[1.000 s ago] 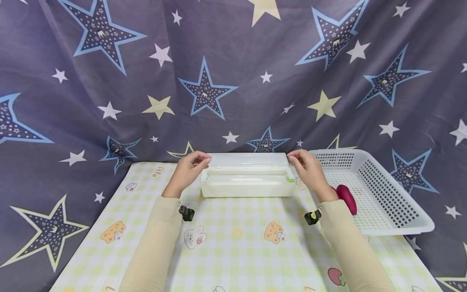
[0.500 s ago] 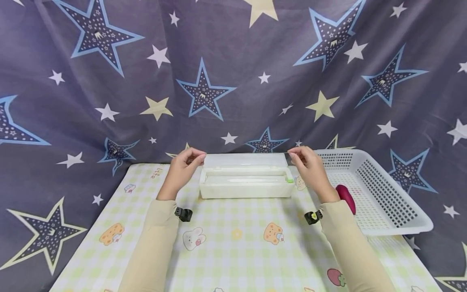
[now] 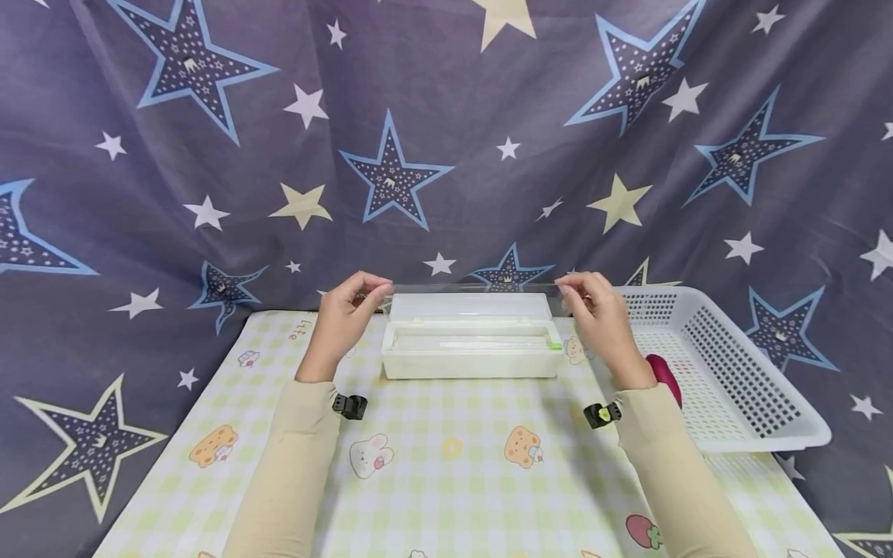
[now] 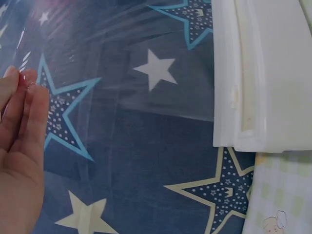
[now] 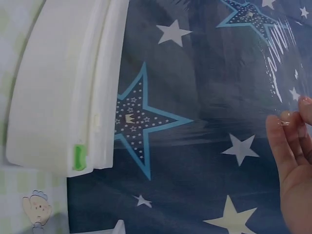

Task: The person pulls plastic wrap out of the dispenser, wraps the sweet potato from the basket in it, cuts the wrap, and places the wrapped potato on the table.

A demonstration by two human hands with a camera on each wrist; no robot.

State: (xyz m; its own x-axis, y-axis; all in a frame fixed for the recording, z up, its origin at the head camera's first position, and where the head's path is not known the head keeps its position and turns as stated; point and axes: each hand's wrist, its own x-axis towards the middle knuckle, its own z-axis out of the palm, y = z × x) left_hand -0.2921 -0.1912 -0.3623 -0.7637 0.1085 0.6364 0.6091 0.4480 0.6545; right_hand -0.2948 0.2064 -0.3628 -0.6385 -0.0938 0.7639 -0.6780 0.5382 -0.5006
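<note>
A white cling film dispenser box (image 3: 470, 366) sits at the back of the table with its pale lid (image 3: 469, 307) raised. Clear cling film (image 5: 274, 73) stretches between the two hands, above and behind the lid. At the box's left end, my left hand (image 3: 340, 324) pinches one corner of the film between thumb and fingers. My right hand (image 3: 601, 325) pinches the other corner at the right end. Both wrist views show the film's glare and the fingertips on it. A small green piece (image 3: 555, 346) marks the box's right end.
A white perforated basket (image 3: 739, 368) stands to the right. In it lies a dark red elongated item (image 3: 666, 380), partly hidden by my right wrist. A star-printed curtain (image 3: 446, 155) hangs directly behind the checked tablecloth (image 3: 453, 480).
Both hands have risen and moved slightly apart, up from the lid's upper corners. The film they hold has come up with them, its edge now visible above the lid.
</note>
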